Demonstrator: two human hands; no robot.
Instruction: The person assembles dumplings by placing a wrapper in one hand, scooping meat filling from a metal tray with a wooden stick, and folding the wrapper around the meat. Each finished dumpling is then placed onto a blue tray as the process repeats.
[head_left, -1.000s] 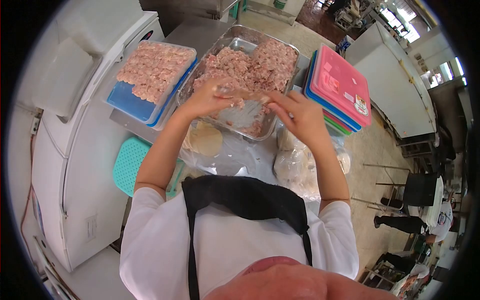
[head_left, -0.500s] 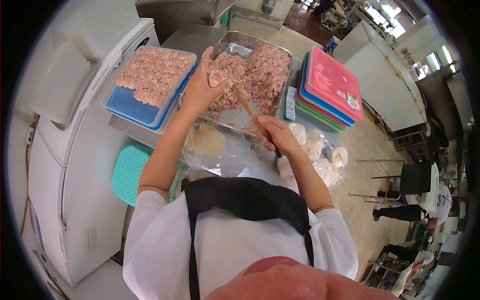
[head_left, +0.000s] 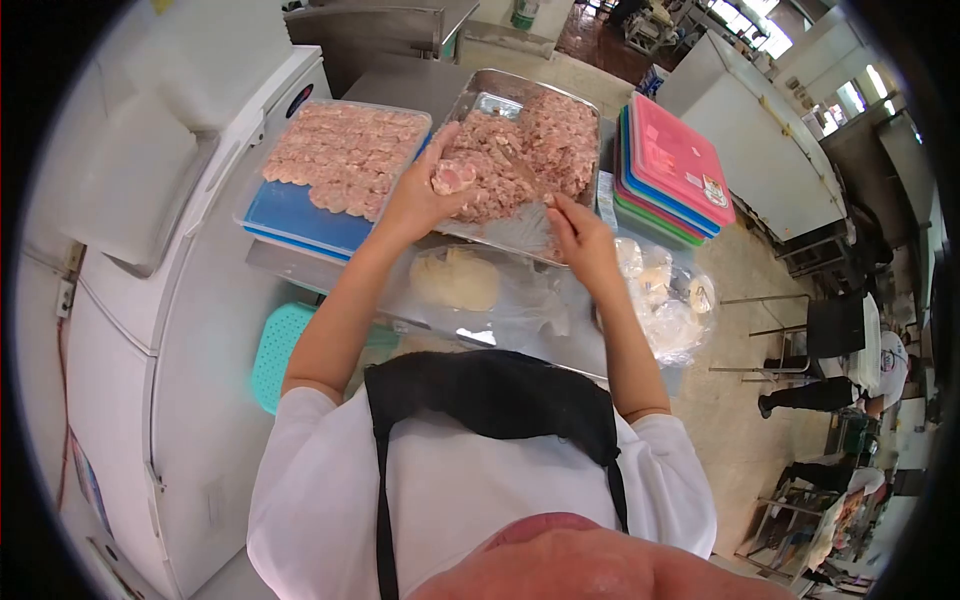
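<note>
Stick [head_left: 521,170], pinched in the right hand [head_left: 587,235], over the tray [head_left: 525,232].
Probably light and stiff, slick if greasy, best gripped at the near end; its long axis slants away and leftward, tip towards the meat [head_left: 555,130], contact unclear. The left hand [head_left: 418,208] curls around a lump [head_left: 455,178], likely soft and easily squashed.

Minced meat [head_left: 558,138] — pink, coarse, heaped
</note>
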